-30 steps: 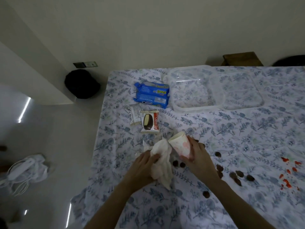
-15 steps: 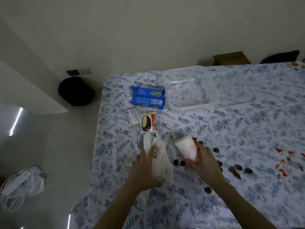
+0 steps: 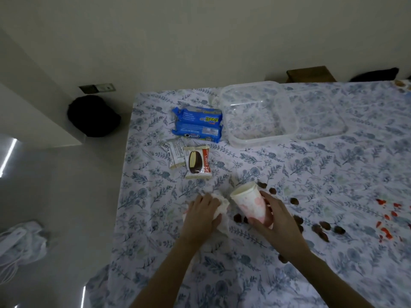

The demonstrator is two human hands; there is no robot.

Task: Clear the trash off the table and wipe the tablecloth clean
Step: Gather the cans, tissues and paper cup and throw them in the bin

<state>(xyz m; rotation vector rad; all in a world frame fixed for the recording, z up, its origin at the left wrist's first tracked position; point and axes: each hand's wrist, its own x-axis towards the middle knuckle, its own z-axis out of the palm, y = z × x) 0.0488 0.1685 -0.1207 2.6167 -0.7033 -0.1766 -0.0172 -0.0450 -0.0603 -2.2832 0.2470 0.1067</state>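
Little of the job looks done from where I stand. The floral tablecloth point(image 3: 289, 174) still covers the desk with its litter on it: a clear plastic container point(image 3: 255, 116) at the far side with its lid point(image 3: 315, 114) beside it, two blue biscuit packs point(image 3: 198, 125) just left of that, and two snack wrappers point(image 3: 191, 160) nearer in. Dark brown crumbs point(image 3: 322, 227) trail across the cloth to the right of the hands, and red smears point(image 3: 387, 218) sit further right, so the wiping has hardly begun. The right hand point(image 3: 278, 221) has its grip wrapped round a paper cup point(image 3: 251, 205), tipped on its side just above the cloth. The left hand point(image 3: 202, 214) presses flat on a crumpled white rag point(image 3: 222, 207), its grip clenched loosely over it beside the cup.
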